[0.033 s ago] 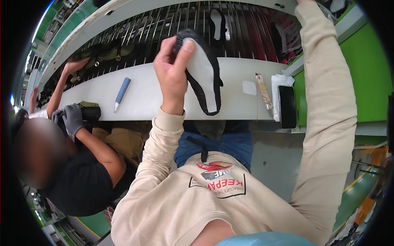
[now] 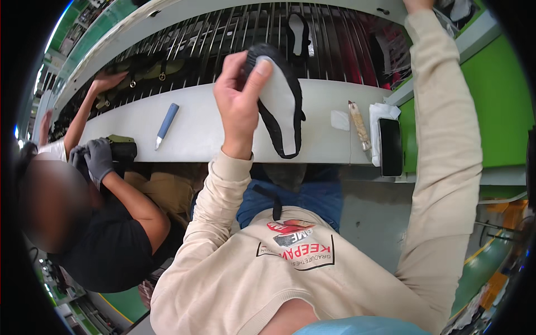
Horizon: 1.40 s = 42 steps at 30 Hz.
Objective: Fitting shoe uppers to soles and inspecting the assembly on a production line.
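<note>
My left hand [image 2: 241, 103] is closed round one end of a black shoe upper [image 2: 297, 120] with a pale insole board on its underside. The thumb presses on the pale board, and the fingers go behind the black edge. This piece is held tilted over the white ledge [image 2: 201, 123], in front of the rods. My right arm stretches far forward along the right side. Only the wrist and part of my right hand [image 2: 417, 4] show at the top edge; its fingers are out of the picture.
Beyond the ledge runs a roller conveyor [image 2: 223, 39] carrying another black shoe upper [image 2: 297, 34]. A blue-handled knife [image 2: 166, 127], a taped tool [image 2: 359, 125] and a phone [image 2: 390, 146] lie on the ledge. On the left, a co-worker's gloved hands [image 2: 99, 159] hold a dark green shoe.
My left hand and the shoe upper have shifted slightly to the right. Another person's bare hand over the conveyor at the left has also moved a little to the right.
</note>
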Available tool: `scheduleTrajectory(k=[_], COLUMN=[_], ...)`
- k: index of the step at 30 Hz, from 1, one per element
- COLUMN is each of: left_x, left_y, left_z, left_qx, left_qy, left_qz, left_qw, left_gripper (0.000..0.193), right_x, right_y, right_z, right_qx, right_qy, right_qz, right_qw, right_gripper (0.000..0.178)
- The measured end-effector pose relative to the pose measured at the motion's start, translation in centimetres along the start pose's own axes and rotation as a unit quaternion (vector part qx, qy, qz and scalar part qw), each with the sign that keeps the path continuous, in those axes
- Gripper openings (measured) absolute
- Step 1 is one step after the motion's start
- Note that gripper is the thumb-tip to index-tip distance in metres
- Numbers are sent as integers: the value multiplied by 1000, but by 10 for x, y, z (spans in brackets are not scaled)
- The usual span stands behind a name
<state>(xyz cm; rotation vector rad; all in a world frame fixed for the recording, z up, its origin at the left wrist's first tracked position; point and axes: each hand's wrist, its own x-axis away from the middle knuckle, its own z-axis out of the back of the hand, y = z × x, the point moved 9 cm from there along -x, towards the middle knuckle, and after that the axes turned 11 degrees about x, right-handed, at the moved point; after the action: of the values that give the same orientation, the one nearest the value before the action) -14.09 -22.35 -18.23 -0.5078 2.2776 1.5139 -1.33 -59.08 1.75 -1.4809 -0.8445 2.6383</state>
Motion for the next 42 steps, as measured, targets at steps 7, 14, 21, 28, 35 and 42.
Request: scheduleTrajectory(k=[7,14,21,28,35,42], left_x=[22,22,27,26,28,26], left_y=[31,40,40,55,47,41], left_z=[-13,-33,-44,-53,-48,-40], left_qx=[12,70,-46,-146,-14,-1], left_qy=[-48,-96,-120,-98,-62,-77], left_qz=[-27,-18,-119,-290,-206,-82], left_qw=[998,993,985,941,976,994], left_gripper=[38,40,53,36,48,39], right_x=[169,308,330,331,332,349], right_y=[-48,-75,-86,-84,-99,-115], right_z=[49,33,15,15,16,13], right_qx=[-505,-503,-530,-528,-534,-512], right_qy=[7,-107,-173,-170,-196,-231], right_qz=[-106,-228,-247,-258,-267,-266], right_qw=[857,827,792,791,778,783], right_gripper=[38,24,19,20,21,33])
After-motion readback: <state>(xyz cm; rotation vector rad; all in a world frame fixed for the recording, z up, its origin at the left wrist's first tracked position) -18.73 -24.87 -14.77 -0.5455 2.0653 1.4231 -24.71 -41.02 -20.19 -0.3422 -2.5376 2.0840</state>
